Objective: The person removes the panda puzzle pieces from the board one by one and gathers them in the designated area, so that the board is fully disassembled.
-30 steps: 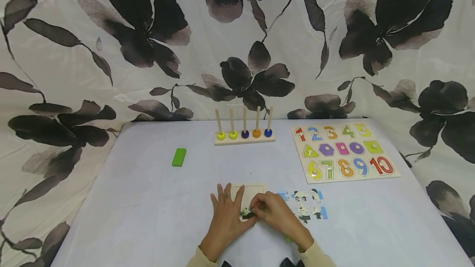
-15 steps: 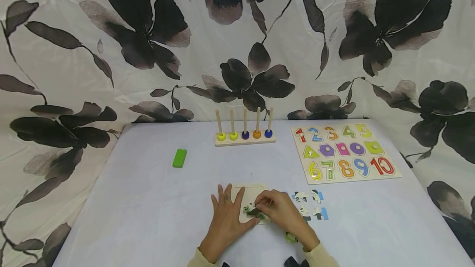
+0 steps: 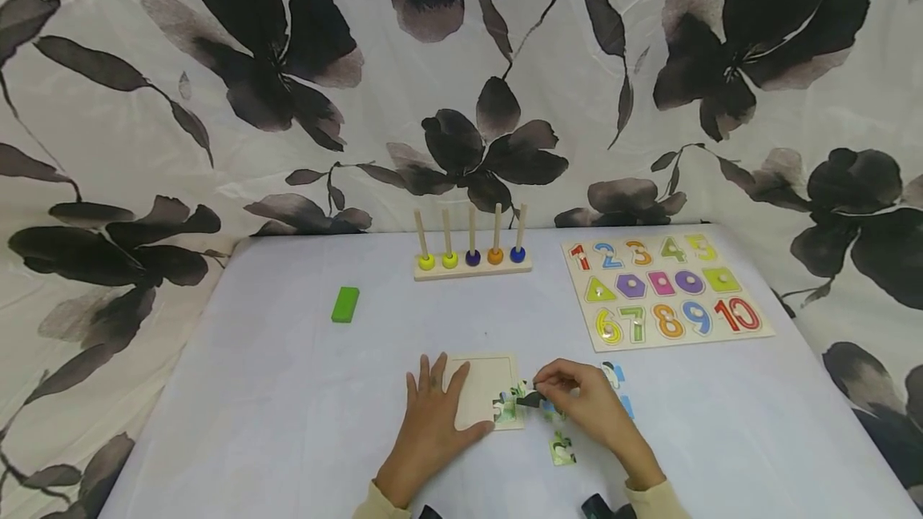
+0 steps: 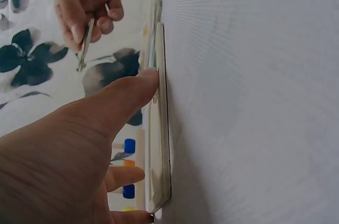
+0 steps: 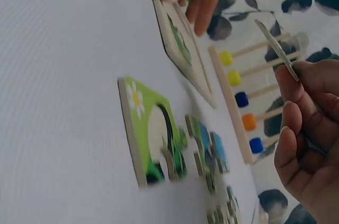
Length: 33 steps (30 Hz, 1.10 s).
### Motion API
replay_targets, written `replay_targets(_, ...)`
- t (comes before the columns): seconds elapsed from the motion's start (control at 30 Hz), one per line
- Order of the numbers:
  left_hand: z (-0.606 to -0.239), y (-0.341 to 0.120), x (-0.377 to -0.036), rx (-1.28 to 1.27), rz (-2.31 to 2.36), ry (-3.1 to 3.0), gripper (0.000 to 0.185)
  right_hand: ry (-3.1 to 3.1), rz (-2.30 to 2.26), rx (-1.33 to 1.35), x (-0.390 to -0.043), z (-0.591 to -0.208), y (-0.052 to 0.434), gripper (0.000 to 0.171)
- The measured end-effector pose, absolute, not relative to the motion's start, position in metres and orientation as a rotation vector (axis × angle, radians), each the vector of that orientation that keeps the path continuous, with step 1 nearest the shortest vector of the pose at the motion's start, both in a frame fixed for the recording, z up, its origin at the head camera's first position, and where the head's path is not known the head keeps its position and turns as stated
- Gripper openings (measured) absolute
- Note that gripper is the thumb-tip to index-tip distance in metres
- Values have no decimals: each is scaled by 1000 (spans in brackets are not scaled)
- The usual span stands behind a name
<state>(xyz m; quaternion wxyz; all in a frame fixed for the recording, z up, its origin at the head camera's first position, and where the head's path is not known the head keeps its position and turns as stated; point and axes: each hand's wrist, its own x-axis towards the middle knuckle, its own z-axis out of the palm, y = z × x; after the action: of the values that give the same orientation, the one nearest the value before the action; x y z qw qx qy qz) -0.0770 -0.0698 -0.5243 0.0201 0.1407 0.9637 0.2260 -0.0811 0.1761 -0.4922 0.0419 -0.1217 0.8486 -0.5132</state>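
A shallow wooden puzzle tray (image 3: 476, 387) lies near the table's front, with a green jigsaw piece (image 3: 507, 408) in its lower right corner. My left hand (image 3: 429, 435) spreads along the tray's left side; its thumb rests on the near edge, as the left wrist view also shows. Just right of the tray, my right hand (image 3: 594, 407) pinches another jigsaw piece (image 3: 530, 398) between thumb and fingertips. The right wrist view shows that piece (image 5: 276, 49) edge-on, raised off the table. Below it lies a loose green piece with a flower (image 5: 148, 128).
More panda pieces (image 3: 614, 375) lie right of the tray, partly hidden by my right hand. Behind stand a peg stacker (image 3: 472, 272) with coloured beads and a number-and-shape board (image 3: 663, 291). A green block (image 3: 345, 304) lies at left.
My right hand has moved right, from above the tray to beside it, with a piece in its fingers. One piece now shows in the tray's corner. My left hand stays on the tray.
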Motion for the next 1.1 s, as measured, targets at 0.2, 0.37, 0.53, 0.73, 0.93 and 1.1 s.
replay_targets(0.2, -524, -73, -77, 435, 717, 2951, 88, 2610, -1537, -296, -73, -491, 198, 8)
replay_targets(0.37, -522, -78, -77, 453, 732, 2938, 86, 2633, -1514, -233, -65, -491, 215, 7)
replay_targets(0.53, -521, -81, -77, 467, 756, 2929, 85, 2642, -1499, -169, -57, -494, 228, 7)
replay_targets(0.73, -524, -84, -77, 477, 771, 2913, 86, 2643, -1448, -144, -47, -498, 241, 9)
replay_targets(0.93, -526, -85, -77, 495, 776, 2922, 84, 2556, -1447, -143, -39, -505, 248, 10)
replay_targets(1.1, -527, -85, -77, 496, 764, 2924, 84, 2540, -1432, -120, -35, -509, 249, 8)
